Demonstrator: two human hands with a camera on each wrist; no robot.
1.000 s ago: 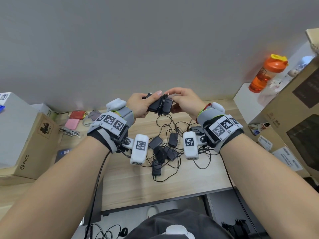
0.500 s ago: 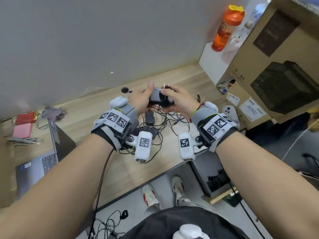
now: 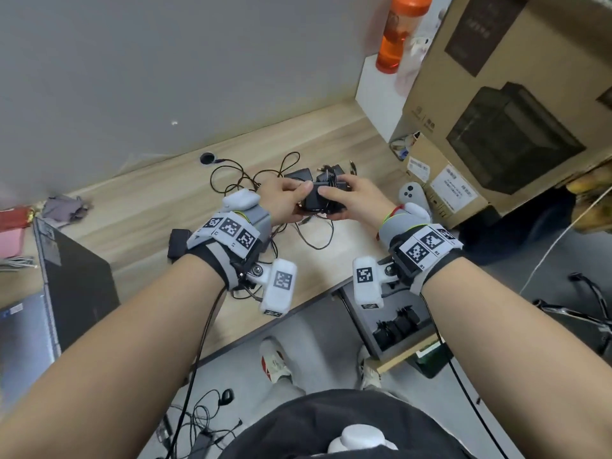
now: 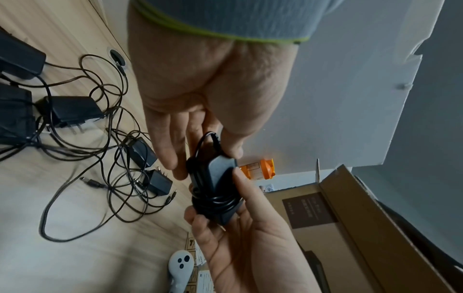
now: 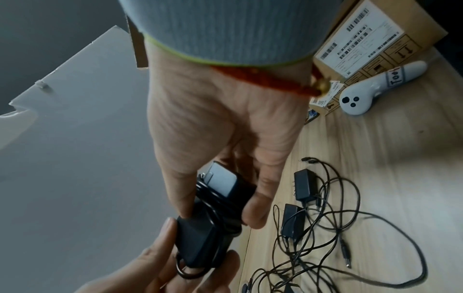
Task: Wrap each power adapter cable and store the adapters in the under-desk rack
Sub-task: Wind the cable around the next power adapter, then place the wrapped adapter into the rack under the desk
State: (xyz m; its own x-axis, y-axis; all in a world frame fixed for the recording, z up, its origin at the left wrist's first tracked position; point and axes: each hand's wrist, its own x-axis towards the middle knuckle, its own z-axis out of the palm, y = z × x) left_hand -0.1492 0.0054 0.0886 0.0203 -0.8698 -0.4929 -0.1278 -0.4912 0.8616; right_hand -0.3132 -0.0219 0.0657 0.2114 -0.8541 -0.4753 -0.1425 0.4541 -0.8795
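Observation:
A black power adapter (image 3: 314, 198) with its cable wound round it is held between both hands above the wooden desk (image 3: 139, 220). My left hand (image 3: 299, 197) pinches one end with thumb and fingers, as the left wrist view shows on the adapter (image 4: 218, 178). My right hand (image 3: 334, 200) grips the other end, thumb on top; the right wrist view shows that grip on the adapter (image 5: 208, 228). Several loose adapters (image 3: 298, 175) lie behind in tangled cables (image 3: 238, 180). The under-desk rack (image 3: 364, 323) below the desk's right front edge holds several wrapped adapters (image 3: 395, 326).
A white controller (image 3: 412, 193) and cardboard boxes (image 3: 516, 104) crowd the desk's right side, with an orange bottle (image 3: 397, 34) behind. An open laptop (image 3: 73, 283) stands at the left. Another adapter (image 3: 177, 241) lies by my left wrist. Feet and cables are on the floor.
The head view has swung right and down, bringing the rack into sight. Both hands have lowered the wrapped adapter towards the desk's right front, still holding it.

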